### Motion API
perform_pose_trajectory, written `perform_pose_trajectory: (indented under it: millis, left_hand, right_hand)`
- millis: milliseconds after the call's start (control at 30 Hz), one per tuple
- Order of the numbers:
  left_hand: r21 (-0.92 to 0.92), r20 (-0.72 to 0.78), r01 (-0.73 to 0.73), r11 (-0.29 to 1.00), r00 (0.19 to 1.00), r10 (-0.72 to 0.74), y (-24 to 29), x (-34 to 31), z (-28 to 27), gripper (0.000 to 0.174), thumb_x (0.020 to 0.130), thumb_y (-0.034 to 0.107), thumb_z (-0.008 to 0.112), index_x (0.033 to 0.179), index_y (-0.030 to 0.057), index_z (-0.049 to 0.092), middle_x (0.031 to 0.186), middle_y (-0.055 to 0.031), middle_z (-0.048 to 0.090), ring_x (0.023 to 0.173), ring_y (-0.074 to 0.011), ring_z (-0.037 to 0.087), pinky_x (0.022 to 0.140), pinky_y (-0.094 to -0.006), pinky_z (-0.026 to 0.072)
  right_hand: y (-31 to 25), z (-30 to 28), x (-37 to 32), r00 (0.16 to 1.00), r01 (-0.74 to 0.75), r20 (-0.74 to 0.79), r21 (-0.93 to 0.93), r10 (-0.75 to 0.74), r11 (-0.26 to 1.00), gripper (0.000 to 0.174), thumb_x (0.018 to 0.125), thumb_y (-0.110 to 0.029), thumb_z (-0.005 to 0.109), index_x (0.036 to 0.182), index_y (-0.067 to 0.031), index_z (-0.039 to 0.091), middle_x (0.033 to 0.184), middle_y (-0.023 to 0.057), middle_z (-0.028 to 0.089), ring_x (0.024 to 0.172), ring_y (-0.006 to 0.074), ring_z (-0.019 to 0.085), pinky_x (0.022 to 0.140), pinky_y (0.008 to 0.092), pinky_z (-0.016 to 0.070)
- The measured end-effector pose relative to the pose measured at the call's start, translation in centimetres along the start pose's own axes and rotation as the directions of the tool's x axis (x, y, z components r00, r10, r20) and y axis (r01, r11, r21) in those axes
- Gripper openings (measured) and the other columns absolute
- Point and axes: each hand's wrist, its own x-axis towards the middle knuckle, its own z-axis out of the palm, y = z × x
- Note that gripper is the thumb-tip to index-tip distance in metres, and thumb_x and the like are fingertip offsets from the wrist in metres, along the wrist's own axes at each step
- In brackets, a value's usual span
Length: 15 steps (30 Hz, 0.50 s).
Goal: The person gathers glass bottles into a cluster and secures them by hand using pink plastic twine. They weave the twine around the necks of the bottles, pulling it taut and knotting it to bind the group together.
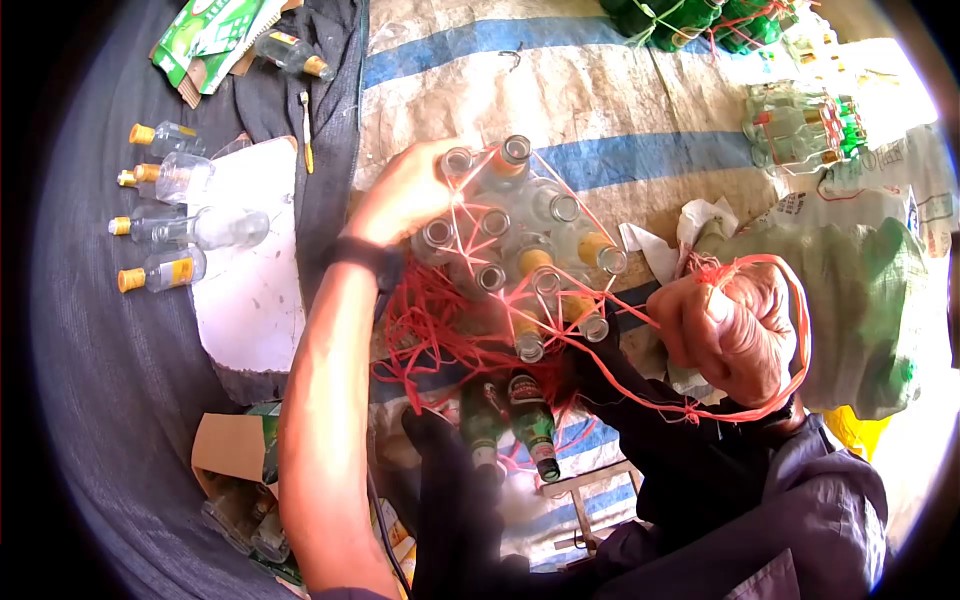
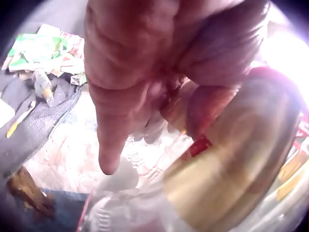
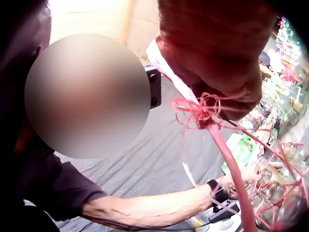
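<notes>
A bundle of clear glass bottles (image 1: 536, 262) stands in the middle of the head view, mouths up, with pink-red plastic twine (image 1: 575, 338) criss-crossing between the necks. My left hand (image 1: 412, 192) grips the bundle at its upper left side. In the left wrist view, one finger (image 2: 112, 140) points down beside the glass, near a bottle with a yellowish label (image 2: 227, 164). To the right of the bundle, my right hand (image 1: 732, 335) is clenched round the twine. A loop of it, with a frayed knot (image 3: 205, 113), hangs about that hand.
Loose red twine (image 1: 430, 315) lies heaped left of the bundle, with dark green bottles (image 1: 530, 410) below. Several bottles with yellow caps (image 1: 180, 178) lie by a white board (image 1: 250, 320) at left. Tied bottle bundles (image 1: 790, 130) stand at upper right. A cardboard box (image 1: 228, 447) sits lower left.
</notes>
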Motion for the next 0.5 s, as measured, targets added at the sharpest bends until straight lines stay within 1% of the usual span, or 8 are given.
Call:
perform_pose_trajectory:
  millis: [33,67,100,167,233,300,433,500]
  left_hand:
    - [-0.096,-0.017,-0.029,0.995,0.999,0.027,0.4,-0.7,-0.2,0.058,0.079,-0.005,0.067,0.136,-0.0032,0.059,0.117,-0.0089,0.07,0.109,-0.0169,0.064,0.094,-0.0347,0.0524]
    - [-0.148,-0.163,-0.137,0.979,0.98,0.112,-1.5,-0.8,-0.1,0.058,0.081,-0.004,0.062,0.139,-0.0041,0.056,0.117,-0.0125,0.07,0.111,-0.0202,0.063,0.097,-0.0345,0.0504]
    - [0.029,-0.338,-0.342,0.939,0.881,0.332,-3.6,-1.6,0.2,0.049,0.085,0.002,0.063,0.134,-0.0052,0.058,0.117,-0.0158,0.069,0.11,-0.0232,0.064,0.097,-0.0367,0.0502]
    - [0.114,-0.628,-0.249,0.962,0.732,0.264,-0.6,-5.4,2.9,0.037,0.09,0.012,0.066,0.122,-0.0055,0.061,0.115,-0.0185,0.067,0.106,-0.0282,0.064,0.096,-0.0386,0.0488]
    - [0.465,-0.682,-0.119,0.877,0.584,0.441,2.6,-8.4,5.8,0.036,0.093,0.026,0.068,0.112,-0.0033,0.062,0.102,-0.0187,0.067,0.101,-0.0361,0.064,0.092,-0.0459,0.0493]
    - [0.484,-0.589,-0.323,0.814,0.568,0.575,4.2,-10.5,9.6,0.049,0.093,0.039,0.071,0.118,-0.0023,0.06,0.108,-0.019,0.063,0.103,-0.0368,0.06,0.094,-0.0489,0.0446]
    - [0.536,-0.504,-0.149,0.831,0.733,0.457,5.5,-12.2,16.4,0.078,0.088,0.054,0.071,0.136,-0.0026,0.047,0.135,-0.0244,0.05,0.132,-0.0433,0.043,0.107,-0.0577,0.0331]
    - [0.55,-0.494,-0.094,0.83,0.765,0.414,5.6,-11.7,18.2,0.08,0.087,0.053,0.072,0.137,-0.0032,0.046,0.137,-0.0247,0.05,0.141,-0.0457,0.035,0.109,-0.0591,0.0314]
  right_hand:
    - [0.0,-0.1,0.0,0.999,0.053,-0.009,0.021,-0.052,0.998,0.049,0.1,-0.017,0.06,0.056,-0.0082,0.041,0.054,0.0001,0.043,0.049,0.0131,0.037,0.05,0.0339,0.0266]
    - [0.0,-0.5,-0.2,0.999,0.04,-0.02,0.005,-0.04,0.999,0.05,0.101,-0.019,0.06,0.056,-0.0084,0.041,0.053,0.0004,0.043,0.049,0.0128,0.037,0.05,0.0335,0.0275]
    - [0.0,-1.0,-0.5,0.999,0.028,-0.03,-0.01,-0.028,1.0,0.052,0.102,-0.021,0.06,0.055,-0.0087,0.04,0.053,0.0006,0.044,0.049,0.0125,0.037,0.05,0.033,0.0283]
    - [0.2,-1.9,-0.8,0.999,0.043,-0.004,-0.002,-0.043,0.999,0.053,0.104,-0.021,0.057,0.055,-0.0085,0.041,0.052,0.0008,0.045,0.048,0.0118,0.039,0.05,0.0321,0.0299]
    - [0.2,-2.2,-1.2,0.999,0.037,-0.024,-0.023,-0.038,0.999,0.053,0.105,-0.021,0.056,0.055,-0.0084,0.042,0.052,0.0006,0.046,0.048,0.0115,0.04,0.05,0.0314,0.0305]
    - [0.2,-2.4,-1.6,0.998,0.035,-0.046,-0.04,-0.037,0.999,0.053,0.106,-0.021,0.054,0.055,-0.0084,0.042,0.052,0.0005,0.047,0.048,0.0112,0.041,0.05,0.0308,0.0311]
    - [0.9,-2.9,-1.9,0.993,0.026,-0.118,0.049,-0.02,0.998,0.051,0.107,-0.021,0.053,0.058,-0.0092,0.043,0.054,-0.0005,0.047,0.05,0.0101,0.041,0.051,0.0295,0.0315]
    - [1.4,-3.3,-2.0,0.988,0.051,-0.151,0.102,-0.035,0.994,0.049,0.107,-0.021,0.053,0.06,-0.0101,0.043,0.057,-0.0009,0.045,0.054,0.0092,0.039,0.053,0.0286,0.0305]
